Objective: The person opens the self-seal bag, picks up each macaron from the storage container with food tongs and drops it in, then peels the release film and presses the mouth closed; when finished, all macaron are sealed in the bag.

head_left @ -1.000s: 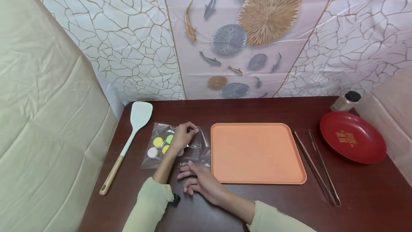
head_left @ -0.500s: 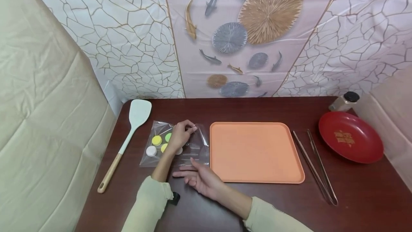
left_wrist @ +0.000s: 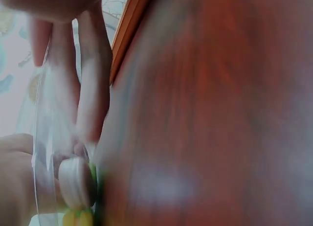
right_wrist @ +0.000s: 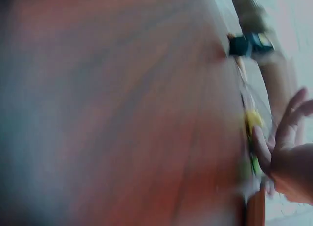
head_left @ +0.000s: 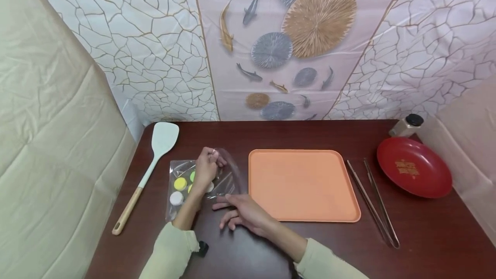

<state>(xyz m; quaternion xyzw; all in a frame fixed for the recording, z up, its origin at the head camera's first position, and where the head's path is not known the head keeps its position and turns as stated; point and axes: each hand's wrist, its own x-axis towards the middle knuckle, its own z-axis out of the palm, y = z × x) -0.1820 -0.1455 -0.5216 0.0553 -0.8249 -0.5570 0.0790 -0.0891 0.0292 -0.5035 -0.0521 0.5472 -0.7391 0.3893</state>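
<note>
Clear plastic bag (head_left: 225, 183) left of centre on the dark red-brown tabletop (head_left: 294, 134), film rising toward the right and far end. Inside, mostly at the left: yellow round pieces (head_left: 180, 183), one plain to see and another partly hidden by the wrist; white round piece (head_left: 176, 198) nearest the left near corner; green round piece (head_left: 192, 176) partly covered farther back; pale one just right of the wrist.

Over the bag, left hand (head_left: 206, 168), fingers curled and pinching the film at the far side. Just nearer and to the right, right hand (head_left: 244, 213), fingers released and loosely spread, grasping nothing; close to the bag's near right edge, contact impossible to tell, and overlapping the left near corner of the orange tray (head_left: 304, 184) in the head view. Both wrist views blurred.

Well left of the bag, mint spatula (head_left: 149, 171), wooden handle toward the near side. Right of the tray, metal tongs (head_left: 368, 199), tips toward the far side. Farther right, red dish (head_left: 432, 167) with gold characters; just behind, small jar (head_left: 403, 128) with black lid. At the far side, printed backdrop (head_left: 248, 55) of fish and round leaves.
</note>
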